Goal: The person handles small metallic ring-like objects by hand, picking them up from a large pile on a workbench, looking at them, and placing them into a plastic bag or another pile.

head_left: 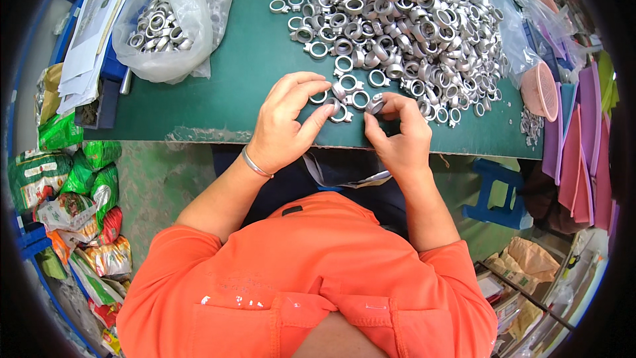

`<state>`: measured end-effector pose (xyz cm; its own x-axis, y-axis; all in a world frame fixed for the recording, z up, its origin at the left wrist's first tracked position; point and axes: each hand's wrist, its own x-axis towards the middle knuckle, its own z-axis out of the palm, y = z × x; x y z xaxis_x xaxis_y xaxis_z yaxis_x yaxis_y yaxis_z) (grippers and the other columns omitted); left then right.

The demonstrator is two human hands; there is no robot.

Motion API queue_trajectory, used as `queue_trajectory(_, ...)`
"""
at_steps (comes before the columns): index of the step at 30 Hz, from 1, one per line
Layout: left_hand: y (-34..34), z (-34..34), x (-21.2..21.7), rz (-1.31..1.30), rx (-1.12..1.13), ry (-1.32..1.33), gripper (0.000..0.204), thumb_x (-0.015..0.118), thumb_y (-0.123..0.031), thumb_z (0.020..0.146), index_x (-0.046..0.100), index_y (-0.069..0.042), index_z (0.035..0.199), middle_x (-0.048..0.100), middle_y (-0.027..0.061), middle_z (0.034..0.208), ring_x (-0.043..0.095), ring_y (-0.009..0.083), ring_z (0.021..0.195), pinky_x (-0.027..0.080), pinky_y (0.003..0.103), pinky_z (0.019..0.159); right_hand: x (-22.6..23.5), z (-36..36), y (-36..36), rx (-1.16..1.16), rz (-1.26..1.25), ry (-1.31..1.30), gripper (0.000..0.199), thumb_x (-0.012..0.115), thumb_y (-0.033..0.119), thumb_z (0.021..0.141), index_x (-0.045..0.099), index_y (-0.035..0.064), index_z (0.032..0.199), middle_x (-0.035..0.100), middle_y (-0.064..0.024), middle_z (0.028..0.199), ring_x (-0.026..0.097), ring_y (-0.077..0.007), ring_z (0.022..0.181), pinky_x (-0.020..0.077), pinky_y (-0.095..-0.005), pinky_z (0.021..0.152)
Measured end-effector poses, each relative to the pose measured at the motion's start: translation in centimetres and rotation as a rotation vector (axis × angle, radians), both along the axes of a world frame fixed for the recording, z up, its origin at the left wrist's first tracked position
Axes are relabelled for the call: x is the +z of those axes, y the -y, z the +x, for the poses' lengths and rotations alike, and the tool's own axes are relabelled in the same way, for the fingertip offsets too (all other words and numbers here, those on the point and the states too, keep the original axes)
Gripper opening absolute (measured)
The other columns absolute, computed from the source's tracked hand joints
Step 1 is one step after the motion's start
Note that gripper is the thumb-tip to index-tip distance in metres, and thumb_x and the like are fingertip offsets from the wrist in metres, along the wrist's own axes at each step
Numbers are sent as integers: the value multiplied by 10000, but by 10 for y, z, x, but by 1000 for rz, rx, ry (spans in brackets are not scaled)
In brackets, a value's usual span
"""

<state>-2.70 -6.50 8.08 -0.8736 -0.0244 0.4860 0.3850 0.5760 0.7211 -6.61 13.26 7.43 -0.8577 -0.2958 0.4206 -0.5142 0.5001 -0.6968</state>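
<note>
A metal ring clamp (375,104), silver-grey with a small lug, is pinched between the thumb and curled index finger of my right hand (405,136). My left hand (285,119) reaches over the table edge, its thumb and fingers curved and apart. Its thumb tip touches a tilted ring clamp (335,107); a firm grip on it does not show. Several loose ring clamps lie between my hands, among them one lying flat (360,99). Just beyond them spreads a large heap of similar ring clamps (411,26).
The green tabletop (218,109) has a worn front edge. At back left stands a clear plastic bag (192,59) of ring clamps beside papers (93,33). A pink basket (540,91) is at the right. Below are a blue stool (493,192) and bagged packages (86,185).
</note>
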Motion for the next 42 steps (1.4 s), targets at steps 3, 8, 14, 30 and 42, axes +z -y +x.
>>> queue_trajectory(3, 1, 0, -1, 22, 1, 4, 261, 700, -56, 773, 625, -1, 1017, 615, 151, 1066, 604, 270, 983, 478, 330, 845, -3, 6, 1, 128, -294, 144, 342, 729, -21, 716, 479, 21, 946, 644, -133, 991, 636, -168, 835, 528, -277, 731)
queue_trajectory(8, -1, -2, 0, 18, 9, 2, 233, 693, -54, 776, 633, 2, 995, 624, 149, 1046, 611, 268, 969, 478, 329, 847, 0, 16, 0, 230, -549, 156, 352, 678, -86, 750, 475, -3, 1026, 625, -168, 1079, 633, -154, 891, 521, -268, 808)
queue_trajectory(14, 1, -1, -2, 12, 24, -6, 214, 686, -47, 776, 639, 2, 979, 634, 138, 1032, 615, 266, 960, 476, 338, 850, 21, 24, -15, 404, -136, -21, 316, 614, -157, 670, 608, 30, 924, 600, -130, 1015, 594, -260, 851, 496, -326, 717)
queue_trajectory(30, 0, -4, -3, 64, 34, -24, 159, 650, -57, 789, 636, 4, 935, 631, 135, 980, 614, 286, 911, 486, 343, 804, 12, 0, -5, 209, 52, 81, 130, 693, -24, 741, 604, -10, 835, 582, -129, 948, 589, -255, 845, 481, -317, 697)
queue_trajectory(42, 1, -4, -1, 79, 37, -11, 151, 651, -43, 784, 636, -1, 929, 638, 127, 965, 625, 276, 895, 495, 329, 782, 16, 18, -20, 529, -748, 767, 106, 591, -120, 802, 590, -25, 849, 597, -142, 1074, 591, -182, 954, 490, -294, 845)
